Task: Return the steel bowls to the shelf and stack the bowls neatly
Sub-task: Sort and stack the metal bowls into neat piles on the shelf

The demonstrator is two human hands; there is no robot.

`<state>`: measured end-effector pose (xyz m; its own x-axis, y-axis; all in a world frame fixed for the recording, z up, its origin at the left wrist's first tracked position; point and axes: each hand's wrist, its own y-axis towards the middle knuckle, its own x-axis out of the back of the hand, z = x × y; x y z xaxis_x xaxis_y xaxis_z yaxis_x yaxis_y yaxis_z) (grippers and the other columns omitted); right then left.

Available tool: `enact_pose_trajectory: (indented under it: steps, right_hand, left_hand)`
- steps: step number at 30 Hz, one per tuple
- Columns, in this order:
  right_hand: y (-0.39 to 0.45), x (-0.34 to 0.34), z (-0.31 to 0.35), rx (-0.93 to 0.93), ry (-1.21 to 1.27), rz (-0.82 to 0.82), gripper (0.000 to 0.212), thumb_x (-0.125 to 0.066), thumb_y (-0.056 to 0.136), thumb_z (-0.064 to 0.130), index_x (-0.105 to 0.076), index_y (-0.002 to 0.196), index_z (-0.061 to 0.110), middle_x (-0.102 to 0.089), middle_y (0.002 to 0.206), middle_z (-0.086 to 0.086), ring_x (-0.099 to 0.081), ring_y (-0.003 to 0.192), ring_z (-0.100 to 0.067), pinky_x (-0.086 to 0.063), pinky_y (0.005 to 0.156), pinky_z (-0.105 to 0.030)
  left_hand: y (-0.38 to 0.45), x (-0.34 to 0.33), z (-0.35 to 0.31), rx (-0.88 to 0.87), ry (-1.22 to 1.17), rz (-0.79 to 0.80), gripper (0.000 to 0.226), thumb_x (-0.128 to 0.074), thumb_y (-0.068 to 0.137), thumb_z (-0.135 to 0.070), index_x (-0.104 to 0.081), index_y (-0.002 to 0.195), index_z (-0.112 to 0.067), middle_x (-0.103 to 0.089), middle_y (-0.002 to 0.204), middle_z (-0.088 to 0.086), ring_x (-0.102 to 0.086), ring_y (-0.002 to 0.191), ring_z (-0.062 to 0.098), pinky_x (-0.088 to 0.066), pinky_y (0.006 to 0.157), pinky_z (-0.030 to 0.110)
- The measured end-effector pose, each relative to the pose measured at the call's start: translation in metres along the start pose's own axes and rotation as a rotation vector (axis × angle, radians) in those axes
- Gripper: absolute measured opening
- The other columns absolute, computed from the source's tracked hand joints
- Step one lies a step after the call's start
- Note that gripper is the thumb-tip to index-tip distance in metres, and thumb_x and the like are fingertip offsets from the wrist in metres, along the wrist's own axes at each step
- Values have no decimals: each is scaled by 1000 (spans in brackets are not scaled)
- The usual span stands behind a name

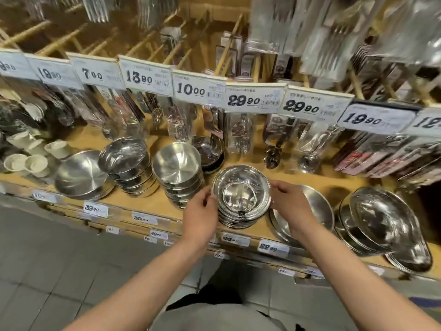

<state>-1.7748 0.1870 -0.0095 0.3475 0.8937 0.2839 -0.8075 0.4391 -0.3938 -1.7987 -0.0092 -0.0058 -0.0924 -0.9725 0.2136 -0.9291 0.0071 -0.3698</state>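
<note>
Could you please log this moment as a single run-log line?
left hand: grips bowl stack rim | right hand: grips opposite rim | stack: on shelf | step: aligning

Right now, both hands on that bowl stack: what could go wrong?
1. The stack of bowls sits near the front edge of the shelf; a nudge from the left hand or right hand could tip it off.
2. The neighbouring stack stands close to the left hand; a knuckle could knock it.
</note>
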Motion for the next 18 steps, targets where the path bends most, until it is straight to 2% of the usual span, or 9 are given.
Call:
enact_pose_trajectory:
  steps: [1,3,5,7,9,12,13,15,18]
  right_hand:
    - [2,0,-2,1,-22,11,26,-53,101,9,-78,104,8,-78,98,-17,-71,94,-24,-54,90,-44]
    - [3,0,-3,31,-65,35,23,-52,99,9,-67,103,-6,-68,103,-34,-68,85,-38,-54,84,-50]
    - [5,0,-3,63,-88,34,22,-53,100,8,-66,101,-10,-67,105,-33,-68,93,-45,-53,86,-60]
    - [5,0,0,76,-71,16,21,-55,100,5,-74,96,-2,-70,101,-26,-71,85,-33,-52,81,-56]
    - [5,0,2,63,-61,34,24,-54,101,5,-76,110,1,-76,94,-24,-66,70,-33,-51,69,-49]
    - [6,-1,1,70,-71,63,28,-54,102,8,-72,123,4,-76,96,-22,-59,62,-21,-45,64,-38]
    - [5,0,0,79,-84,50,28,-55,102,9,-72,124,3,-77,100,-21,-64,64,-20,-50,64,-36]
    - [1,1,-3,119,-94,19,27,-57,102,10,-71,122,-1,-77,112,-16,-72,93,-29,-59,85,-41]
    - [-8,0,-1,166,-99,43,30,-58,102,12,-71,130,10,-72,127,3,-65,116,-19,-49,103,-27]
  left_hand:
    - [-1,-2,0,0,11,-20,41,-49,107,-18,-52,147,-21,-70,104,-15,-58,70,-20,-47,66,2]
    - [-3,-5,-2,6,23,-45,41,-47,107,-20,-53,148,-21,-71,115,-9,-60,77,-11,-47,69,10]
    - [-2,-8,-3,2,38,-62,40,-46,107,-20,-54,147,-22,-70,123,-6,-64,91,0,-49,76,17]
    - [-2,-11,-4,4,40,-67,40,-46,107,-20,-55,146,-21,-69,128,-4,-64,107,8,-53,91,25]
    - [-1,-13,-3,3,47,-80,40,-47,107,-18,-55,146,-20,-68,132,-3,-63,113,9,-52,98,25]
    - [2,-15,-1,-1,59,-121,39,-49,106,-18,-57,145,-19,-72,119,-6,-61,84,-6,-46,65,2]
    - [3,-16,0,-4,58,-134,39,-49,106,-19,-57,144,-19,-72,118,-6,-60,80,-10,-44,61,1]
    - [4,-17,3,-13,42,-148,39,-50,105,-18,-58,144,-17,-73,110,-9,-60,69,-16,-44,58,1]
    - [4,-16,4,-21,43,-156,38,-50,105,-16,-59,142,-16,-73,103,-12,-59,65,-19,-45,58,1]
